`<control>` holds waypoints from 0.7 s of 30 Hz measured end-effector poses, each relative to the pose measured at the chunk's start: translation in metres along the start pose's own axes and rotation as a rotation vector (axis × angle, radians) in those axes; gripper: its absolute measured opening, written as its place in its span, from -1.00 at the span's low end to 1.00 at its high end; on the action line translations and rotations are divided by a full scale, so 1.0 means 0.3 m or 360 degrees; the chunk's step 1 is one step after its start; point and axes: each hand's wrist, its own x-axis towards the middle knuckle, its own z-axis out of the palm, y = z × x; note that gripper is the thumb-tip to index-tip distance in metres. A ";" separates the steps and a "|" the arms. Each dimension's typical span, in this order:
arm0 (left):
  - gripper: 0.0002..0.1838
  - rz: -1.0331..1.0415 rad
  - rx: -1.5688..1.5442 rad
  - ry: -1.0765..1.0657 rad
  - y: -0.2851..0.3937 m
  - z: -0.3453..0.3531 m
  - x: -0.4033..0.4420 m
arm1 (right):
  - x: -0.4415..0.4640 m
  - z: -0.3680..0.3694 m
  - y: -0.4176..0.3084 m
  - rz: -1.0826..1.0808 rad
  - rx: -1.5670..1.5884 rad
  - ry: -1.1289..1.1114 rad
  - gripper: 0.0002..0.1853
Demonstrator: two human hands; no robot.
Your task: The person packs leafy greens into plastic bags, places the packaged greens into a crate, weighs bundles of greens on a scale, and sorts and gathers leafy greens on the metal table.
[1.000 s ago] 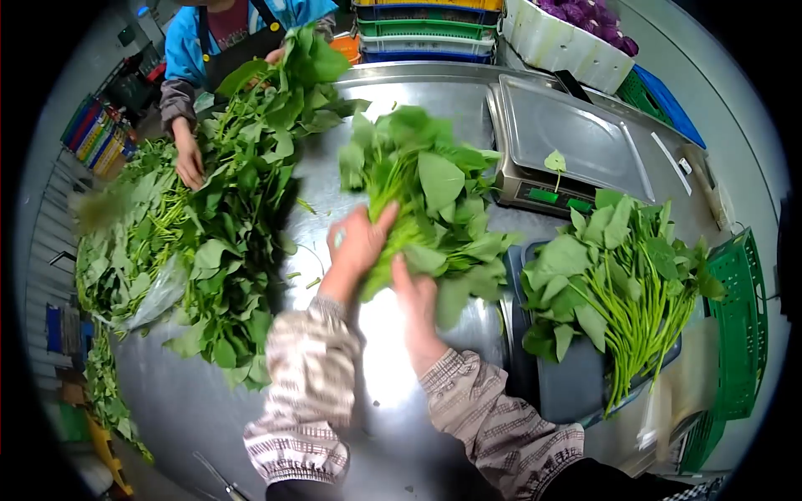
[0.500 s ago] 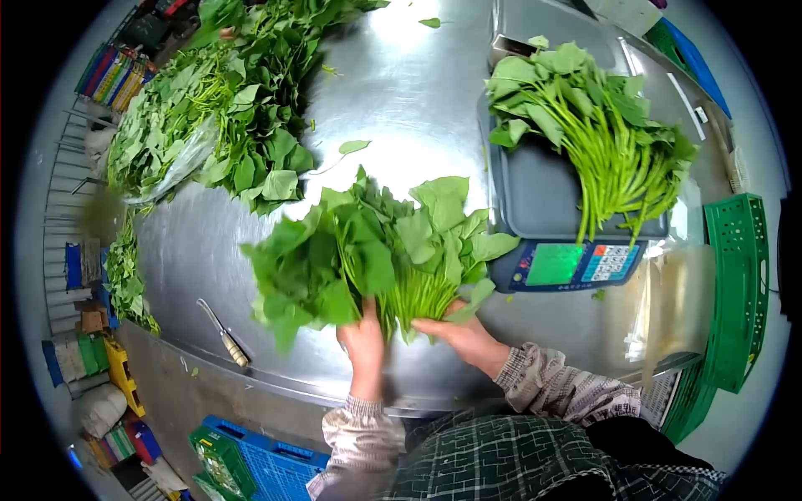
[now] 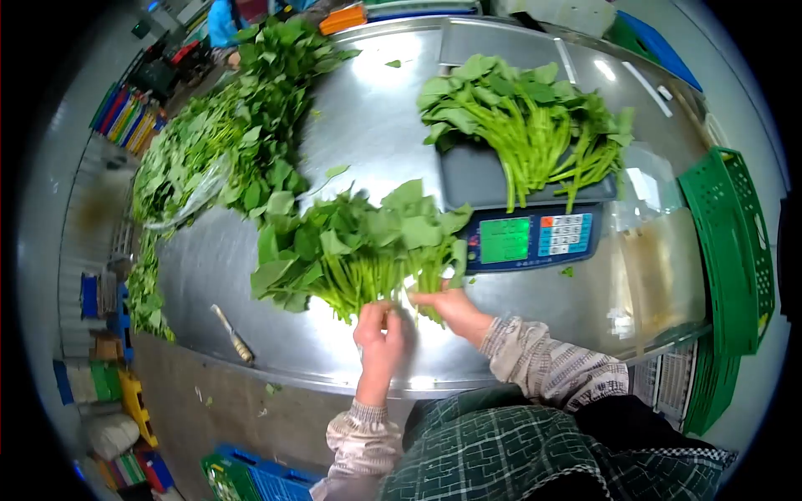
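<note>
A bunch of leafy green vegetables lies on the metal table, leaves pointing away from me and cut stems facing me. My right hand grips the stems at the bunch's right side, thumb stretched leftward. Just below the stem ends, my left hand is closed with its fingertips together; whether a stem is pinched there I cannot make out. Beyond my right hand, another bunch of greens rests on the digital scale, whose display glows green. A wooden-handled knife lies to the left.
A large heap of greens, partly in clear plastic, covers the table's far left. Green crates stand at the right edge. Below the front edge is a blue crate. Loose leaves dot the metal table.
My left hand has come out from among the leaves and stems to just below the stem ends. My right hand stays at the right-side stems. The camera view has shifted.
</note>
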 end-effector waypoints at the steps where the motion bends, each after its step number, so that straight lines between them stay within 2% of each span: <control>1: -0.84 -0.0167 -0.0038 -0.0088 -0.044 0.044 0.013 | -0.005 -0.005 0.004 -0.0068 -0.0210 0.0053 -0.57; 2: -0.79 -0.0329 -0.0081 -0.0190 -0.091 0.089 0.035 | -0.012 -0.019 0.020 -0.0130 -0.0425 0.0124 -0.54; 3: -0.71 -0.0544 -0.0076 -0.0477 -0.059 0.089 0.074 | 0.047 -0.066 0.138 -0.0448 -0.0578 0.0186 -0.53; 4: -0.71 -0.0764 -0.0330 -0.0597 -0.111 0.128 0.094 | -0.029 -0.034 0.041 -0.0494 -0.0805 0.0213 -0.59; 6: -0.70 -0.1005 -0.0316 -0.0688 -0.155 0.149 0.116 | -0.198 0.005 -0.177 -0.0062 -0.0532 -0.0114 -0.57; 7: -0.68 -0.0764 -0.0269 -0.0434 -0.255 0.184 0.106 | -0.229 -0.014 -0.179 -0.0038 -0.0356 -0.0179 -0.61; 8: -0.65 -0.0885 -0.0555 -0.0459 -0.085 0.130 0.143 | -0.269 -0.034 -0.216 -0.0057 -0.0298 -0.0180 -0.63; 9: -0.67 -0.0844 -0.0485 -0.0434 -0.248 0.173 0.136 | -0.324 -0.052 -0.268 -0.0065 -0.0246 -0.0187 -0.64; 11: -0.73 -0.1101 -0.0327 -0.0546 -0.252 0.163 0.127 | -0.382 -0.102 -0.328 -0.0057 -0.0318 -0.0182 -0.68; 12: -0.80 -0.0839 -0.0405 -0.0159 -0.119 0.164 0.093 | -0.392 -0.131 -0.304 0.0018 -0.0137 -0.0170 -0.68; 14: -0.82 -0.0791 -0.0368 -0.0288 -0.130 0.115 0.021 | -0.390 -0.194 -0.220 0.0174 0.0235 -0.0146 -0.69; 15: -0.81 -0.0986 -0.0561 -0.0564 -0.018 0.055 -0.005 | -0.407 -0.206 -0.187 0.0232 0.0288 -0.0181 -0.69; 18: -0.66 -0.1248 -0.0754 -0.1274 0.070 0.019 -0.111 | -0.464 -0.191 -0.110 0.0396 0.0323 -0.0271 -0.69; 20: -0.59 -0.1132 -0.0559 -0.1317 0.064 0.046 -0.160 | -0.464 -0.185 -0.078 0.0428 0.0312 -0.0379 -0.68; 21: -0.64 -0.1152 -0.0649 -0.1346 0.056 0.052 -0.165 | -0.464 -0.181 -0.077 0.0434 0.0265 -0.0418 -0.68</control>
